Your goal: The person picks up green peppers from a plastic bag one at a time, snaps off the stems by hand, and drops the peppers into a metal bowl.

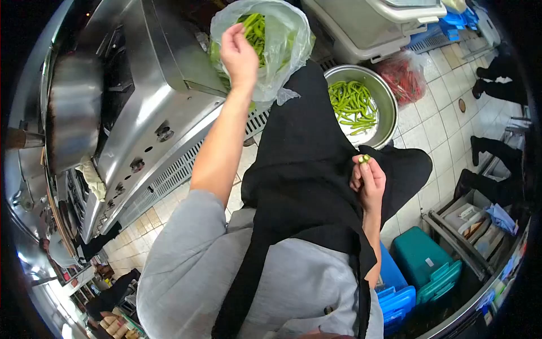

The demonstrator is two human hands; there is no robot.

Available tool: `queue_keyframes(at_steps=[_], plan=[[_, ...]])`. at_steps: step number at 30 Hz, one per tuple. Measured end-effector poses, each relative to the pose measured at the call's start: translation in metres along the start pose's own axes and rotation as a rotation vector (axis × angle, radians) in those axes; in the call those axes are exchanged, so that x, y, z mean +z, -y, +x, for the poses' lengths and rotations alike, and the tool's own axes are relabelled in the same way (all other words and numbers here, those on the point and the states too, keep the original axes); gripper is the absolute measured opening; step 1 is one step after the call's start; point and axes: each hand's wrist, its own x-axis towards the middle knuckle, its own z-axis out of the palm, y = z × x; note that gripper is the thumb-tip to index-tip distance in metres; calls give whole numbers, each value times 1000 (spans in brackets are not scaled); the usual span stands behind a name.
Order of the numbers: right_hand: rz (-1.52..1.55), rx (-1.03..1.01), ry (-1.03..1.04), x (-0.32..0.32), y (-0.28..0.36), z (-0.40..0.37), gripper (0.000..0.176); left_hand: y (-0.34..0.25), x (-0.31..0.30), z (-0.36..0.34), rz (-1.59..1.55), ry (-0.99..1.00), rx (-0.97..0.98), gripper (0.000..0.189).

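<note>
Over the mouth of a clear plastic bag, my left hand is closed, its fingertips pinching what looks like a long green pepper. Many green peppers lie inside the bag below it. My right hand is closed in front of my black apron, with short green pepper pieces showing between thumb and fingers. Beyond my right hand, a round metal bowl holds many green peppers. The lower fingers of my right hand curl inward.
A steel stove runs along the left. Behind the bowl are a red-filled bag and a grey bin. Teal and blue containers stand at lower right. People's dark-clothed legs show at the right edge.
</note>
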Motion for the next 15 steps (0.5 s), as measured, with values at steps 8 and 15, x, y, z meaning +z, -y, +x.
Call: queue_keyframes(at_steps=[8, 15], plan=[[-149, 35, -11, 4, 5, 3, 23, 81, 21, 30, 864, 282, -144, 45], [-110, 48, -53, -4, -4, -1, 23, 92, 28, 44, 1084, 340, -26, 41]])
